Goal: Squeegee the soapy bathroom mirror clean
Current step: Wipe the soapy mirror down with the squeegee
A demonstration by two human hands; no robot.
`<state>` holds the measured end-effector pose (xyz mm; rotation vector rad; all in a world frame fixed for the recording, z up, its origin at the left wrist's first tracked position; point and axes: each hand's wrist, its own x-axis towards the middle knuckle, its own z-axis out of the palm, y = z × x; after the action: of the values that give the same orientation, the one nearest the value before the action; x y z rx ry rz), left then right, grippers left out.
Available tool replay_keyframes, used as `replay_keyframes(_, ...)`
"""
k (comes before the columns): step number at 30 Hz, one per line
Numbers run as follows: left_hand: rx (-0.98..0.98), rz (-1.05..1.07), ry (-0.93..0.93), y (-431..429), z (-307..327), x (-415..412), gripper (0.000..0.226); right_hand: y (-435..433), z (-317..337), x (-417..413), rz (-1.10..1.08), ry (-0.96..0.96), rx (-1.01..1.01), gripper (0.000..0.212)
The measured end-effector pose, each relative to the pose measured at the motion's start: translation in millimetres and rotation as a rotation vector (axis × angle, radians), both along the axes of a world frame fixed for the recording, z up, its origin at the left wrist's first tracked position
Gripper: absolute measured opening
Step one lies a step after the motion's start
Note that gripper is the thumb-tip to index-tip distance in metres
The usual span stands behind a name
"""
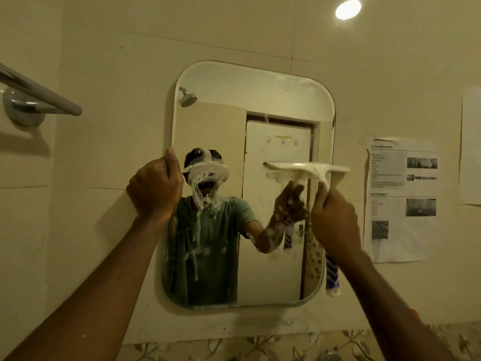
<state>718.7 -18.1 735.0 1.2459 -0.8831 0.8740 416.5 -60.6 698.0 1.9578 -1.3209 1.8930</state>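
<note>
A rounded rectangular mirror [260,100] hangs on the cream tiled wall. White soap foam [203,201] clings to its left middle and runs down in streaks; the upper part and right side look mostly free of foam. My right hand [335,222] grips the handle of a white squeegee [309,169], whose blade lies level against the glass at mid-height on the right side. The handle's blue-and-white end [332,280] pokes out below my hand. My left hand [156,188] is closed around the mirror's left edge at mid-height.
A metal towel bar [39,95] juts from the wall at upper left. Printed paper sheets [400,199] are stuck to the wall right of the mirror. Patterned tiles [260,345] run below. A ceiling light [347,9] glows at top right.
</note>
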Motion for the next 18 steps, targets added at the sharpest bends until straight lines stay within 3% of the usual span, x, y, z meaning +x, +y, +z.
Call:
replay_keyframes(6, 0.014, -0.007, 0.012, 2, -2, -1, 0.052, 18, -30, 3, 0.011, -0.035, 0.073, 0.044)
replay_keyframes(14, 0.026, 0.024, 0.021, 3, -2, -3, 0.053, 1, 130, -8, -0.071, -0.015, -0.116, 0.049)
replay_keyframes(18, 0.02, 0.034, 0.029, 3, -1, -5, 0.054, -9, 161, -8, -0.077, -0.032, -0.138, 0.05)
